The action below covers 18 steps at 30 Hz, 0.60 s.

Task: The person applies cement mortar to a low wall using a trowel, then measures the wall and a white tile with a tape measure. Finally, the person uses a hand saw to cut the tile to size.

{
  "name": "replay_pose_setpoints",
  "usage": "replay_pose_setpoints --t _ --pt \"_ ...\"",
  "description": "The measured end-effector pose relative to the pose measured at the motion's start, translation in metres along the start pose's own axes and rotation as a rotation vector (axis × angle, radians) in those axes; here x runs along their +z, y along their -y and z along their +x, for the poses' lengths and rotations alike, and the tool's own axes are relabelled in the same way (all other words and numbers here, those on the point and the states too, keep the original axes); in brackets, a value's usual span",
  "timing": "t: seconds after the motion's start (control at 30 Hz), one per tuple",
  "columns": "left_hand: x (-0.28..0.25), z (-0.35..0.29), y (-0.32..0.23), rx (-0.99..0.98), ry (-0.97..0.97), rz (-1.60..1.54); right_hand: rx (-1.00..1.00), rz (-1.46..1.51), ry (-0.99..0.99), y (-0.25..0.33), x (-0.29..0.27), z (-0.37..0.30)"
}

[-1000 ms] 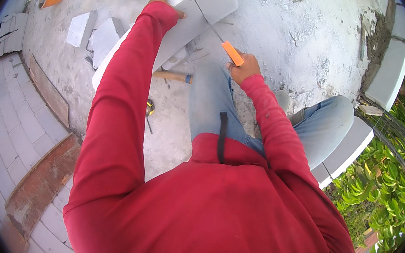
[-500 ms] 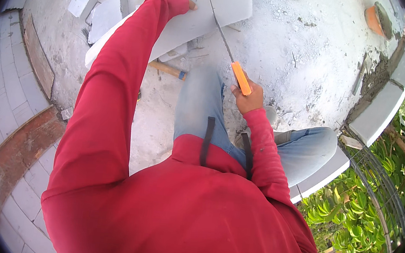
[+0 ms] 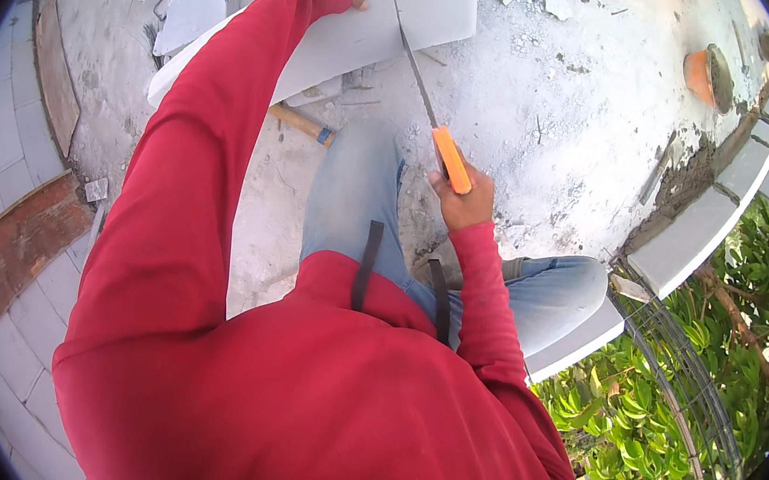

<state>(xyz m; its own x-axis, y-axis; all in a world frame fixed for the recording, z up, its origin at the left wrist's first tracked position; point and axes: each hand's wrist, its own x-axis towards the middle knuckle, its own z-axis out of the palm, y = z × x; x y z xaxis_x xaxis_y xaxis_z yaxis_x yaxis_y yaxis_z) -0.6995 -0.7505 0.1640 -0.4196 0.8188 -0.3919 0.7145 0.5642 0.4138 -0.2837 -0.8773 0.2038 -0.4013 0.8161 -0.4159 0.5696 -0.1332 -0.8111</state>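
Observation:
My right hand point(image 3: 462, 199) is closed round the orange handle of a hand saw point(image 3: 450, 158). The saw's thin dark blade runs up and away from me across a long white block point(image 3: 432, 6), over its near face and top edge. Whether the blade sits in a cut is hard to make out. My left hand point(image 3: 359, 0) grips the block just left of the blade, with part of it hidden by the red sleeve and the picture's upper edge. The block lies slanted, its left part behind my left forearm.
Two pale block pieces point(image 3: 201, 5) lie at the far left. A wooden handle with a blue band point(image 3: 303, 125) is beside my knee. An orange bucket point(image 3: 707, 77) lies tipped at the far right, near a low block wall point(image 3: 699, 237). Wire mesh point(image 3: 685, 365) and leafy plants point(image 3: 627, 425) border the right.
My right hand and the saw handle have come slightly nearer to me, drawing the blade back. My left hand keeps its hold on the block. The whole view has shifted a little.

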Motion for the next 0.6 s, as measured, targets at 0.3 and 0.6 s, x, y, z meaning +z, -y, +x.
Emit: replay_pose_setpoints --t 0.3,0.6 --pt "-0.009 -0.024 -0.05 0.1 0.193 0.091 0.012 0.135 -0.006 -0.015 0.026 0.017" --pt "-0.004 -0.008 0.006 0.018 0.102 0.046 -0.102 0.047 -0.052 -0.017 -0.032 -0.089"
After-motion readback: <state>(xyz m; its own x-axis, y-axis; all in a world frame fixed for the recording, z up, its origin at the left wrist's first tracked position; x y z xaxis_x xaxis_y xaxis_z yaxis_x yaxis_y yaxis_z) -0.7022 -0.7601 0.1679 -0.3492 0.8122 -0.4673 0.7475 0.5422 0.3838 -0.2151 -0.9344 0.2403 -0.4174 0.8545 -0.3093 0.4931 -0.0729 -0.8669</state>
